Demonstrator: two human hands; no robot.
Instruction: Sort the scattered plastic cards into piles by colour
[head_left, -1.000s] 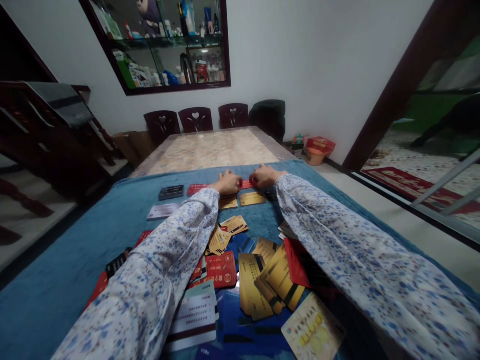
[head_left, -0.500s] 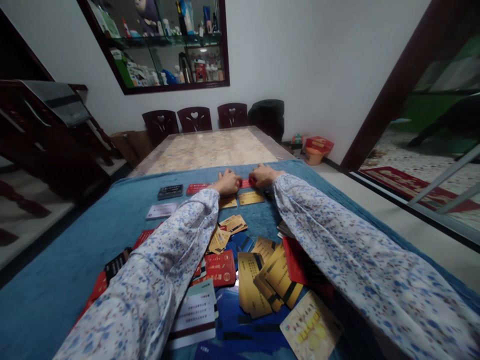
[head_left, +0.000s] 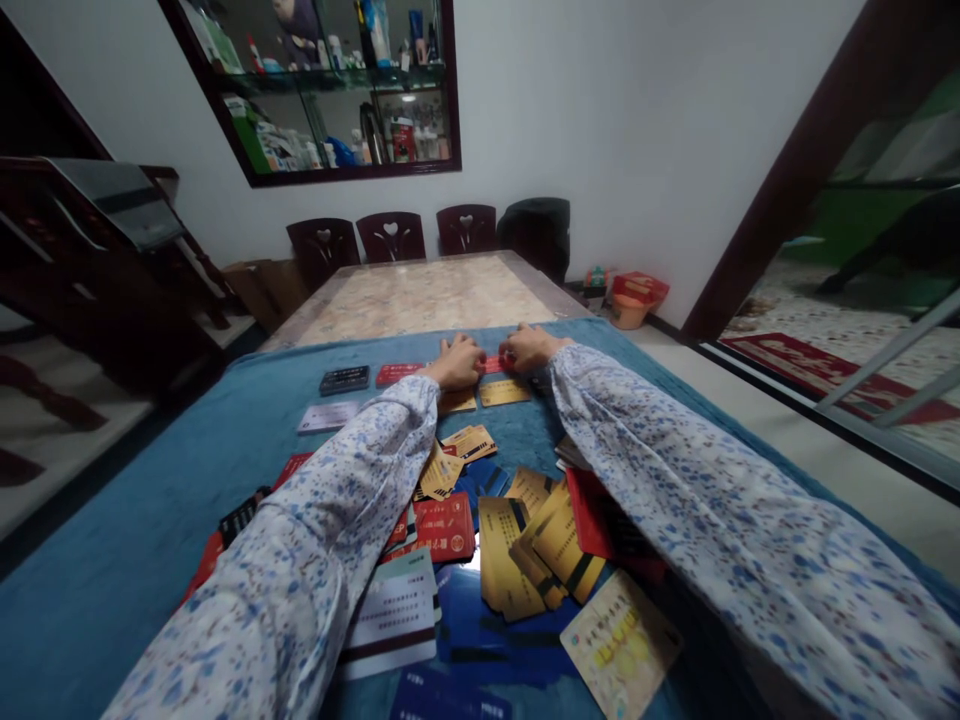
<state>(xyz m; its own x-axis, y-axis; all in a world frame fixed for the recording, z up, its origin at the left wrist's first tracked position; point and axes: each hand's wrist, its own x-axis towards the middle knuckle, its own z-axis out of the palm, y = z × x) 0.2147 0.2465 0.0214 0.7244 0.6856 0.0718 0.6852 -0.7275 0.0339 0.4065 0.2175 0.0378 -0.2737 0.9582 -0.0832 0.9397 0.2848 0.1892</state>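
Note:
At the far row on the blue cloth, a red card stack (head_left: pixel 493 365) lies between my two hands. My left hand (head_left: pixel 457 362) has its fingers curled against the stack's left end. My right hand (head_left: pixel 528 347) pinches the right end; its fingertips are partly hidden. Nearer to me are gold cards (head_left: pixel 505 392). Left of my left hand sit another red card stack (head_left: pixel 399 374), a black card stack (head_left: pixel 345 379) and a white card stack (head_left: pixel 328 416). Between my forearms spreads a mixed pile with gold cards (head_left: pixel 510 560), red cards (head_left: pixel 442 525) and blue cards (head_left: pixel 487 625).
The blue cloth (head_left: pixel 247 440) covers the near part of a marble-patterned table (head_left: pixel 427 290). Dark chairs (head_left: pixel 390 237) stand behind it. My sleeves cover some red and black cards at both sides.
Both hands stay at the red card stack with only slight finger movement. The whole view has shifted a little; the cards lie as before.

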